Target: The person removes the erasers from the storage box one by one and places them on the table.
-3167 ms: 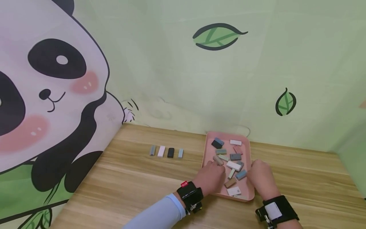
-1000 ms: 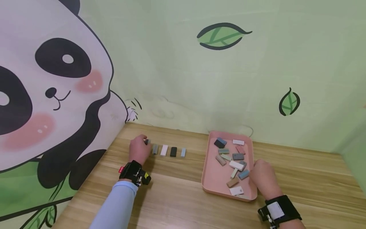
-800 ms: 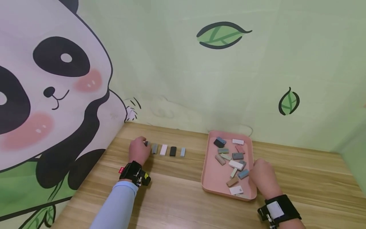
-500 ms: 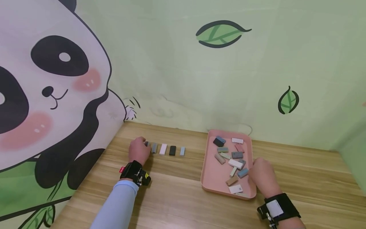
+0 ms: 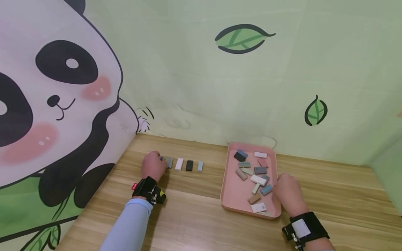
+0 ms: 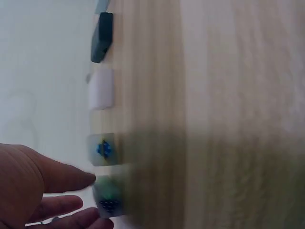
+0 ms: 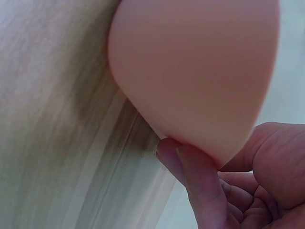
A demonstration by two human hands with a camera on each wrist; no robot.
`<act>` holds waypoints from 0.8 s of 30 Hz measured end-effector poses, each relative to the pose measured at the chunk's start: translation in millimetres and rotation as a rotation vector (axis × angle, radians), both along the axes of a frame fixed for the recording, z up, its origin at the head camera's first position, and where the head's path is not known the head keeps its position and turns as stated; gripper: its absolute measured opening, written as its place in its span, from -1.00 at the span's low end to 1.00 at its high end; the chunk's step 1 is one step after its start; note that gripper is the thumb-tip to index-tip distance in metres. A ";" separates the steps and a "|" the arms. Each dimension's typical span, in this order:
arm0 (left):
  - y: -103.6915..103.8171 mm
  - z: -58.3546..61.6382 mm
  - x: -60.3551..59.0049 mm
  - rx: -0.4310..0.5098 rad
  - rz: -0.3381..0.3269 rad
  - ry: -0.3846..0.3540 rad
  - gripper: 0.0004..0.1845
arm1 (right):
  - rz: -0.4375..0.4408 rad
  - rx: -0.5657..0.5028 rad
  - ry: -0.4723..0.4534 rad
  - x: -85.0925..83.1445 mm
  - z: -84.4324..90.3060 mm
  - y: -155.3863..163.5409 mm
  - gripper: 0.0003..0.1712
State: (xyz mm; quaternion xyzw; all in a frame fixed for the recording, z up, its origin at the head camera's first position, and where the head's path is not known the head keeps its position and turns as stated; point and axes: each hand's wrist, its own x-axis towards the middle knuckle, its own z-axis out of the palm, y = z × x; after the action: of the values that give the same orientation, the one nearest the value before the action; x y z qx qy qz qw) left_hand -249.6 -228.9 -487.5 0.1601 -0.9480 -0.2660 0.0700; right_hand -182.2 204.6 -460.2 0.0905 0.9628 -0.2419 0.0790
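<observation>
My left hand (image 5: 153, 166) is at the left end of a row of small blocks. Its thumb and fingers pinch a greenish-grey block (image 6: 108, 195) with a dark dotted pattern, standing at the table. Beside it in the row are a grey block with a blue figure (image 6: 102, 149), a white block (image 5: 179, 164), a black block (image 5: 189, 165) and a light blue block (image 5: 200, 166). My right hand (image 5: 289, 193) grips the right side of a pink tray (image 5: 230, 195), its fingers at the tray's edge in the right wrist view.
Inside the tray lie several more small blocks, among them a brown block (image 5: 254, 198), a red block (image 5: 262, 162) and a blue block (image 5: 266, 190). A green wall sheet with a panda (image 5: 75, 115) stands behind and left of the wooden table (image 5: 188, 216).
My left hand has gone from the tray to the left end of the row, bringing a block there, and in the last second stays about in place. My right hand keeps holding the tray.
</observation>
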 end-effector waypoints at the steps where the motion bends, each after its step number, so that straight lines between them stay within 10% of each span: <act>1: 1.1 1.6 0.8 -0.011 0.001 0.000 -0.59 | 0.000 0.000 0.001 0.1 0.1 0.0 -0.84; 10: 28.0 31.7 7.8 -0.104 -0.048 0.110 -0.58 | -0.001 -0.012 -0.013 0.9 0.1 0.7 -0.83; 24: 122.5 58.4 30.3 -0.095 -0.327 0.200 -0.31 | -0.001 -0.022 -0.014 0.6 1.3 -0.1 -0.82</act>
State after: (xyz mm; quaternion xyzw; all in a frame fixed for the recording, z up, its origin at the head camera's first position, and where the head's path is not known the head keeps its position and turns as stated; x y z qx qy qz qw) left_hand -219.3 -106.4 -429.1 -0.0270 -0.9612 -0.2433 0.1274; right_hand -181.6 204.5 -458.9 0.0917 0.9596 -0.2517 0.0864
